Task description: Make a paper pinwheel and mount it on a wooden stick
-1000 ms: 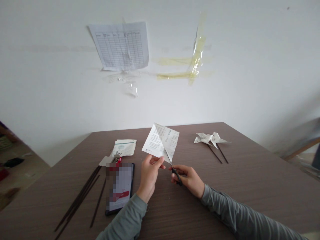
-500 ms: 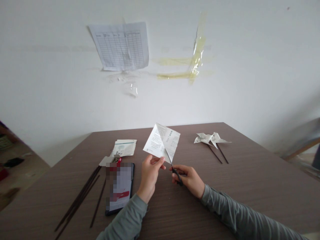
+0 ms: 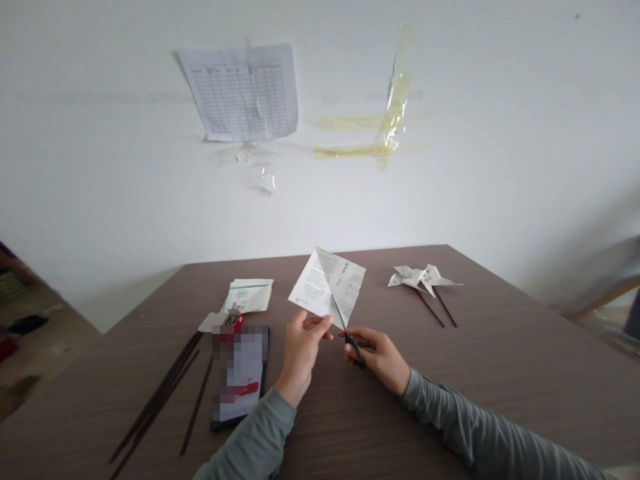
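Observation:
A square sheet of printed paper with a diagonal crease is pinched at its near edge by my left hand. Black-handled scissors are gripped in my right hand, their blades lying across the sheet's near corner and pointing up along the crease. My two hands are close together but apart, above the table. To the right lie two paper pinwheels on dark sticks.
On the brown table, a phone lies left of my left forearm. Beyond it are a small open box of tiny pieces and a stack of printed paper. Several dark sticks lie at left. A wall stands behind.
The paper has shifted slightly to the right and tilted a little in my left hand. The scissors' handles have moved slightly; both hands stay nearly in place.

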A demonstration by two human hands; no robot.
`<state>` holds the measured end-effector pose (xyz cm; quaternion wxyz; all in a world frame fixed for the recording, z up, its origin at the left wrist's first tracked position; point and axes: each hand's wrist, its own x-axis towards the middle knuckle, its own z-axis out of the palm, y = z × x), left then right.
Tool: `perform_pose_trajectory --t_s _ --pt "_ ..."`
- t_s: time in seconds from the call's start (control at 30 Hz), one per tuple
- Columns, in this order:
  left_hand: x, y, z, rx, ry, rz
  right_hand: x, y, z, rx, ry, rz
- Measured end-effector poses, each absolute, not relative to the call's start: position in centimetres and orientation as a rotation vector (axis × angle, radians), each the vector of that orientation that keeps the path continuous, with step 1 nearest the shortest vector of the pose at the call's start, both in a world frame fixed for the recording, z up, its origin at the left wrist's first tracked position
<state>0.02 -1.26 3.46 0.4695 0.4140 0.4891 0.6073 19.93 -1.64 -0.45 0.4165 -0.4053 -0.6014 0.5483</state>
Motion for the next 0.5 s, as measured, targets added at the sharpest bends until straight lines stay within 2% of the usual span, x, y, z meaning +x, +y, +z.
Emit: perform_pose_trajectory --t_s 0.5 --pt "-0.05 -1.26 3.35 1.033 1.186 1.473 19.74 -1.50 -0.66 -1.037 -1.489 1.346"
